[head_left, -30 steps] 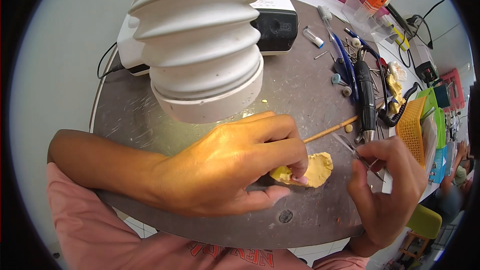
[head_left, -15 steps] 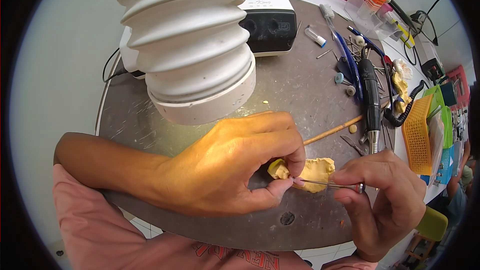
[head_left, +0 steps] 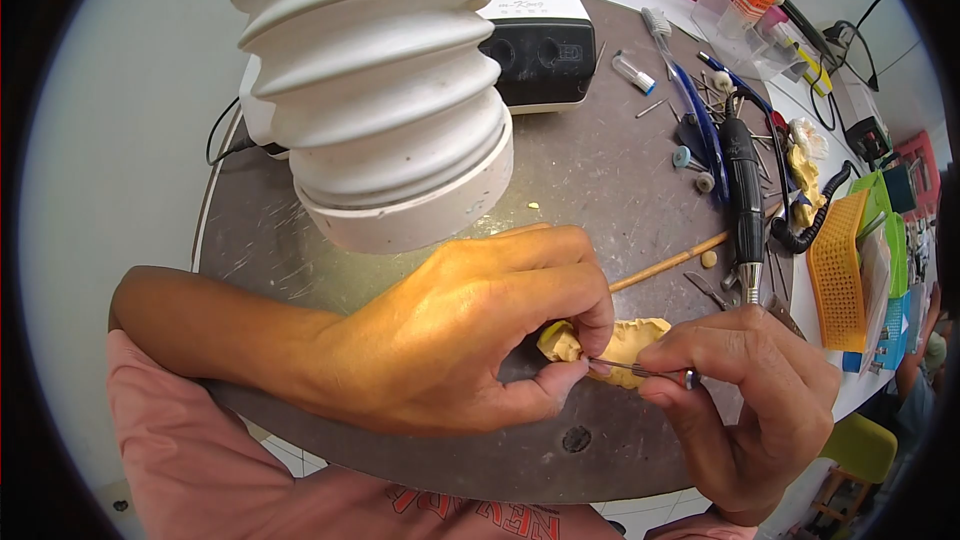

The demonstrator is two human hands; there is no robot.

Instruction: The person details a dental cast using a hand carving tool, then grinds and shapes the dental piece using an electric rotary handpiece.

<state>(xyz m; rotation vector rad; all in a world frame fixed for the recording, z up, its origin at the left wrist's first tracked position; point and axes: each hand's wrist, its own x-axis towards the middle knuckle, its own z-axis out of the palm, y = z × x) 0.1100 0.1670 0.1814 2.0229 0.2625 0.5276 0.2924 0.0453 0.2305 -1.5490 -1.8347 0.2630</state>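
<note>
My left hand reaches in from the left, thumb and index finger pinched on a small pale pink piece, mostly hidden by the fingertips. My right hand grips a slim metal hand tool between thumb and fingers. Its thin tip meets the pink piece at my left fingertips, and its thicker end has a reddish ring. Right behind the fingertips lies a yellow plaster dental cast. A smaller yellow plaster block with a brighter yellow-green patch shows between my left thumb and index finger.
A white ribbed suction hose hangs over my left hand. Behind it stands a white machine. To the right lie a wooden stick, a black handpiece, a knife, several burs and a yellow basket.
My right hand has shifted slightly left, bringing the metal tool further in toward my left fingertips. My left hand keeps its pinch and has barely moved.
</note>
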